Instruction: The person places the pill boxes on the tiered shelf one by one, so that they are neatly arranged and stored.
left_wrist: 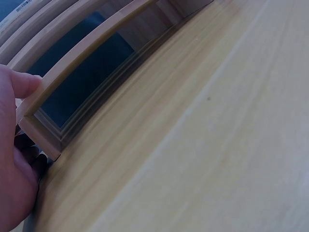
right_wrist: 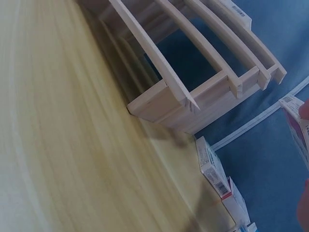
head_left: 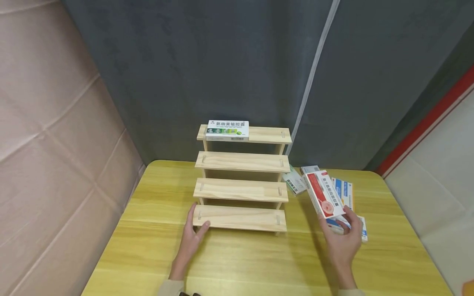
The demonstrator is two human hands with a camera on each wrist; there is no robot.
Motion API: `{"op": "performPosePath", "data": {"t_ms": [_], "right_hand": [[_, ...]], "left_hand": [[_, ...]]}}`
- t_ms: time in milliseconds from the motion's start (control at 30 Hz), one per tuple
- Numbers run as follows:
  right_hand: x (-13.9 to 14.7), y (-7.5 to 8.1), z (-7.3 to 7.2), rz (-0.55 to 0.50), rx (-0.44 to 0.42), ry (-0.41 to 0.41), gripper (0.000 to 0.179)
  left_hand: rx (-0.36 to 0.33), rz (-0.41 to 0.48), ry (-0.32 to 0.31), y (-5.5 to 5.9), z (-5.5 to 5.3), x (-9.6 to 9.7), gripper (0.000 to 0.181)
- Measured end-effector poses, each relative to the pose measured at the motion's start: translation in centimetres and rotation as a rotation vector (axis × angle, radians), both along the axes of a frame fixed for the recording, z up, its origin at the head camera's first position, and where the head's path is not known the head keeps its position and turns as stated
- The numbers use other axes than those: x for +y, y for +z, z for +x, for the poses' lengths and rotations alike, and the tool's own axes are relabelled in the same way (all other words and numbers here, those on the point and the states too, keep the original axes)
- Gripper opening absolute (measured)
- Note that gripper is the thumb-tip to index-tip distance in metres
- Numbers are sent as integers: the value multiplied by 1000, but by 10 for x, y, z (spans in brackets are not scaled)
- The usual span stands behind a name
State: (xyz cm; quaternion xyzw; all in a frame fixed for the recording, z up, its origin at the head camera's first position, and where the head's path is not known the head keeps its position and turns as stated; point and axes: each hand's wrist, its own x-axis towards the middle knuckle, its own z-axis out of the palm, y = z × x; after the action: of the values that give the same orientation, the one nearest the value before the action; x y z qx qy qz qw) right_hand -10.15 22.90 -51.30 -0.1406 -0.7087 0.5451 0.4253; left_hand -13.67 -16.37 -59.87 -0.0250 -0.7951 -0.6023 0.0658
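My right hand [head_left: 342, 243] grips a red-and-white medicine box [head_left: 325, 194] by its lower end, thumb on one side and fingers on the other. In the right wrist view only part of that box [right_wrist: 295, 123] shows, at the right edge. The box is raised over several other medicine boxes at the table's right. My left hand [head_left: 190, 242] holds the left end of the bottom step of a four-step wooden display rack [head_left: 240, 216], its thumb at the front edge. A white-and-green medicine box [head_left: 227, 130] lies on the top step's left part.
A white-and-green box [head_left: 294, 181] lies beside the rack's right side. Blue-and-white boxes [head_left: 344, 191] lie partly hidden behind my right hand and its box. The wooden table [head_left: 252, 263] ends at a grey curtain [head_left: 192, 74] behind the rack.
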Motion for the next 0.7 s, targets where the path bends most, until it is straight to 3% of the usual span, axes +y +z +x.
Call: {"op": "performPosePath", "data": {"t_ms": [200,433,700], "right_hand": [[-9,26,2,5,-11,26,64],[6,20,-21,-84,-73,80,65],[10,30,-34,-117,6,144,67]], "left_hand": [[-5,3,-2,1,1,1,82],[-10,3,-3,2,1,1,82],[-17,3,-4,2,2,1,82]]}}
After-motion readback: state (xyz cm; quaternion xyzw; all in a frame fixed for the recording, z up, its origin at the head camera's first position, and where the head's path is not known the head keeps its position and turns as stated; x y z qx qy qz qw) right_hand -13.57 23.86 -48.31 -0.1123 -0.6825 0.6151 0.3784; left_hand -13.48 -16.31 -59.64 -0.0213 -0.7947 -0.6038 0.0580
